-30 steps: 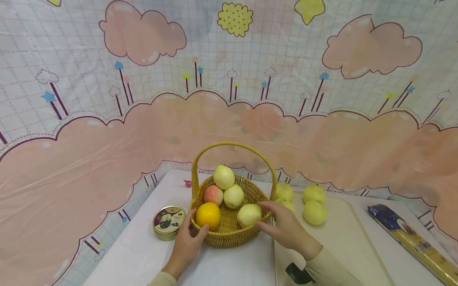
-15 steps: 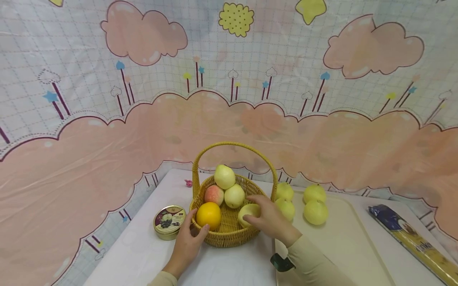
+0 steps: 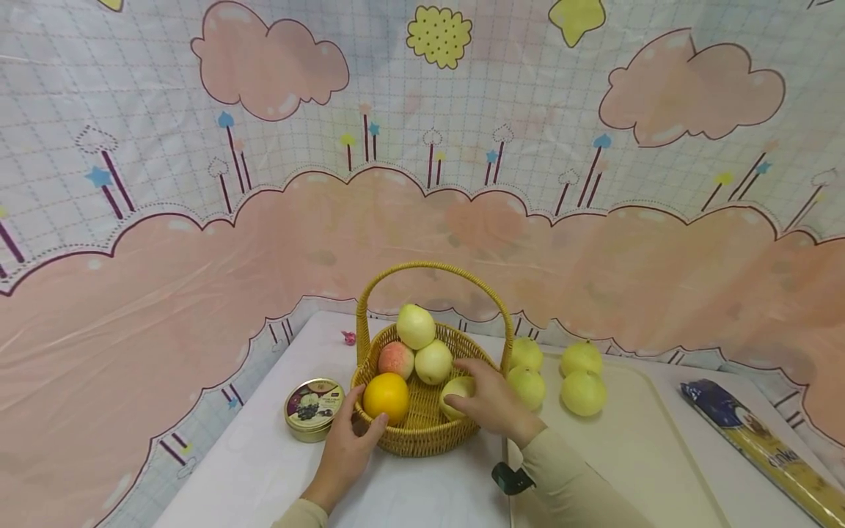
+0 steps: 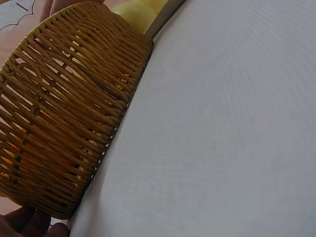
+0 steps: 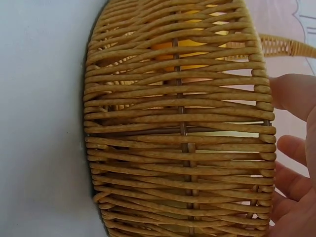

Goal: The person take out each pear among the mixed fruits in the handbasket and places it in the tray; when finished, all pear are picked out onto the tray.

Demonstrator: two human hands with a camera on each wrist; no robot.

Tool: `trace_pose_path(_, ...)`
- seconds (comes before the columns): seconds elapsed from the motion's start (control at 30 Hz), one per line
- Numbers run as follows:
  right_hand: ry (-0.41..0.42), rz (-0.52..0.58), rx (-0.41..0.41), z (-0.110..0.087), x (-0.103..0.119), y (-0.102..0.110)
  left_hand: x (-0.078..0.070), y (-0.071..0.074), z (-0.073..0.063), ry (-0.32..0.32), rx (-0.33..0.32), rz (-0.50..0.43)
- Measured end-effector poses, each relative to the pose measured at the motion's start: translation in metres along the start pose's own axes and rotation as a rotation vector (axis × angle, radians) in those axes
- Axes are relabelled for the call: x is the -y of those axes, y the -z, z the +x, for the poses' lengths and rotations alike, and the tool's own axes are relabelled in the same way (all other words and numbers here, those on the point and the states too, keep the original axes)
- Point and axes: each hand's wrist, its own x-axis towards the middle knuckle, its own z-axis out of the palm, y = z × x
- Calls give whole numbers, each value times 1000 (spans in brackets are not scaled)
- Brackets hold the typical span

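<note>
A yellow wicker basket (image 3: 422, 442) with a tall handle stands on the table, holding an orange (image 3: 386, 399), a peach (image 3: 396, 360) and several yellow-green pears. My left hand (image 3: 345, 453) grips its left side next to the orange, thumb at the front rim. Its fingers (image 4: 34, 222) show against the wicker in the left wrist view. At the basket's right side, my right hand (image 3: 496, 402) curves round the pear (image 3: 452, 408) there, thumb in front and fingers behind. This pear is partly hidden by the hand. Fingers (image 5: 292, 180) appear above the rim in the right wrist view.
A round tin (image 3: 313, 409) stands left of the basket. Right of it lies a cream tray (image 3: 620, 455) with several yellow-green pears (image 3: 584, 392) at its far end. A long blue-and-gold packet (image 3: 766, 447) lies farther right. A small pink object (image 3: 349, 338) sits behind.
My right hand has moved left from the pear's right end to reach over and around it. The left hand stays on the basket, and the fruit looks nearly unmoved.
</note>
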Motion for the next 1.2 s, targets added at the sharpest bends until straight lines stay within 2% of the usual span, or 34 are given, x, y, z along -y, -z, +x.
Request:
trace_pose_path(0.57, -76, -6, 42, 9, 0, 0, 0, -1, 0, 4, -4, 8)
trace_pose_path(1.2, -98, -52, 83, 19, -1, -5, 0, 0, 0, 7, -6, 6)
